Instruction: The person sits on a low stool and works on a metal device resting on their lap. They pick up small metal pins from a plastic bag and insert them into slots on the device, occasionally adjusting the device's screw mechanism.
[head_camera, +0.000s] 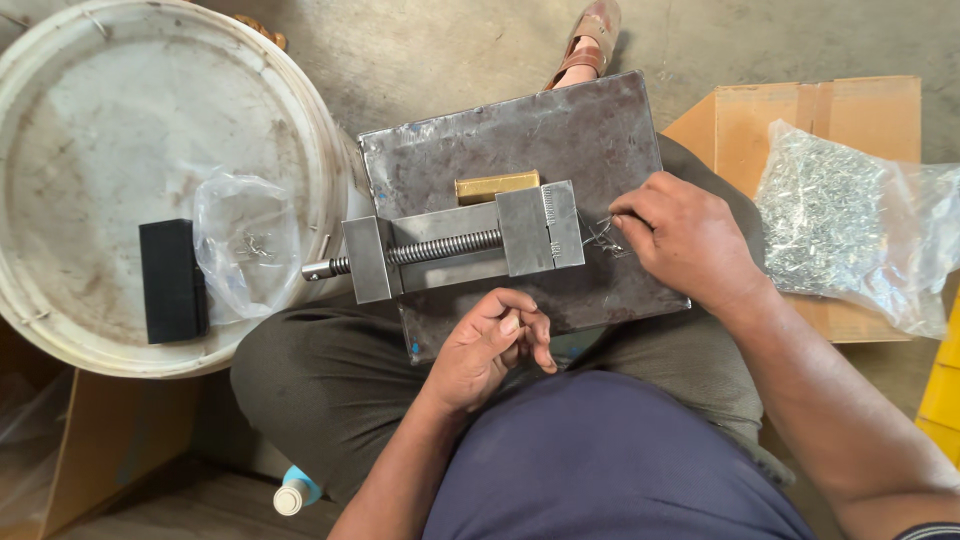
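The person sits with a grey steel plate (600, 130) across the lap, at the centre of the frame. A small metal vise (450, 250) lies on the plate, its threaded screw pointing toward the left of the frame and its handle end overhanging the plate's left edge. A brass-coloured block (497, 186) lies just behind the vise body, touching it.

The right hand (685, 240), right of centre, rests on the plate just beside the vise's right end. Its thumb and forefinger are pinched narrowly on a thin piece of bent wire (600, 238), which lies against the vise's end face. The exact shape of the wire is too fine to tell.

The left hand (490, 345), below the vise at lower centre, is loosely curled with the fingers drawn in toward the palm. Whether it holds anything small cannot be told. It is near the front edge of the plate, apart from the vise.

At the upper left stands an upturned white bucket (80, 150). On it lie a black rectangular block (172, 280) and a crumpled clear plastic bag (245, 245). At the right edge, a clear bag of small metal pieces (850, 220) rests on a cardboard box (760, 120). A sandalled foot (590, 40) shows at top centre.
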